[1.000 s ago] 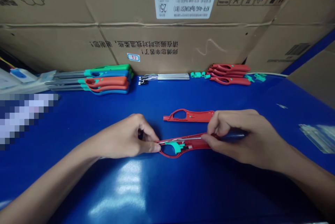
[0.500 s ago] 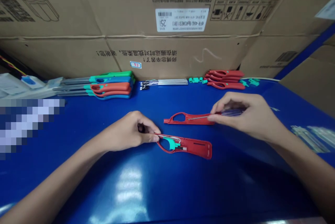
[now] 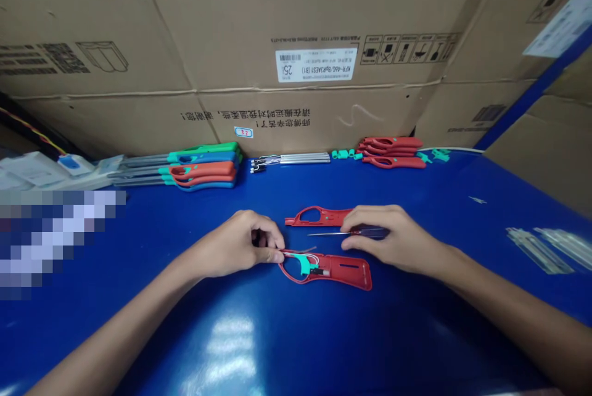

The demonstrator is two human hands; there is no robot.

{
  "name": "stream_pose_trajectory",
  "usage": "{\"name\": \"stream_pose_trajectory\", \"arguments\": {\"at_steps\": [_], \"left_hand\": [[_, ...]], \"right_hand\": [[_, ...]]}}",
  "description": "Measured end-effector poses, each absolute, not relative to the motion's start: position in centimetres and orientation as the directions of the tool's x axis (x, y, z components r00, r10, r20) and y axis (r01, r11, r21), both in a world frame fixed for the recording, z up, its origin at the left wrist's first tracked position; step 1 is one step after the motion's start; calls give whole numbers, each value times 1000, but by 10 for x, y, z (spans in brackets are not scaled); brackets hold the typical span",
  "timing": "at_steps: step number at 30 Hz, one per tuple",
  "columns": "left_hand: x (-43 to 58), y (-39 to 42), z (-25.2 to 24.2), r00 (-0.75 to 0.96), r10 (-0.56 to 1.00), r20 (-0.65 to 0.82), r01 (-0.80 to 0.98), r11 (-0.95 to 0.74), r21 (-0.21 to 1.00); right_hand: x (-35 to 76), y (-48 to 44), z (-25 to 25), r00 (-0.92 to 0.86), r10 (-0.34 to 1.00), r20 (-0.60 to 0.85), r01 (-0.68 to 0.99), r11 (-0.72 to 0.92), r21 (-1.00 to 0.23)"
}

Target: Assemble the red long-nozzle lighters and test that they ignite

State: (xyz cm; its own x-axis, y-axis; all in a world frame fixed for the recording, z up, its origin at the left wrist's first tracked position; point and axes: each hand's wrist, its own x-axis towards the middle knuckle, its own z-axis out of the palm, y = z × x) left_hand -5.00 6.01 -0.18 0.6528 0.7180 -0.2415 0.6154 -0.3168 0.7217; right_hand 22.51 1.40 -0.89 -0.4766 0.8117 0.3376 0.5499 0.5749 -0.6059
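My left hand (image 3: 247, 242) pinches the narrow left end of an open red lighter half-shell (image 3: 345, 269). Inside that shell sit a teal trigger (image 3: 304, 263), white wires and a small dark igniter (image 3: 319, 271). My right hand (image 3: 393, 232) is closed around the dark, see-through handle of a screwdriver (image 3: 370, 232). Its thin metal shaft points left, above the held shell and apart from it. Just behind the screwdriver lies the matching red half-shell (image 3: 319, 217), its right end hidden by my right hand.
Along the back stand assembled lighters (image 3: 203, 168), metal tubes with wires (image 3: 305, 158), teal rings (image 3: 342, 154), red shells (image 3: 391, 152) and teal triggers (image 3: 439, 154). Clear plastic bags (image 3: 539, 251) lie at right. A cardboard wall (image 3: 222, 75) rises behind the blue table (image 3: 370, 334).
My right hand has brought the screwdriver left and nearer, off the far half-shell and toward the held one. A thin wire now sticks up by the held shell. The view has tilted up.
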Motion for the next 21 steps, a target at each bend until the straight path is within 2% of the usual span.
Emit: {"name": "stream_pose_trajectory", "arguments": {"at_steps": [6, 12, 17, 21], "left_hand": [[-49, 62, 0, 661, 702, -265, 631, -329, 702], [-47, 59, -3, 674, 704, -224, 607, -355, 711], [-45, 54, -8, 693, 698, -181, 575, -384, 722], [-45, 55, -11, 695, 697, -177, 579, -397, 712]], "right_hand": [[220, 13, -21, -504, 815, 286, 604, 569, -557], [203, 3, -17, -464, 773, 433, 563, 635, -529], [187, -5, -22, -531, 775, 343, 579, 627, -521], [184, -6, -25, -524, 770, 363, 576, 635, -515]]}}
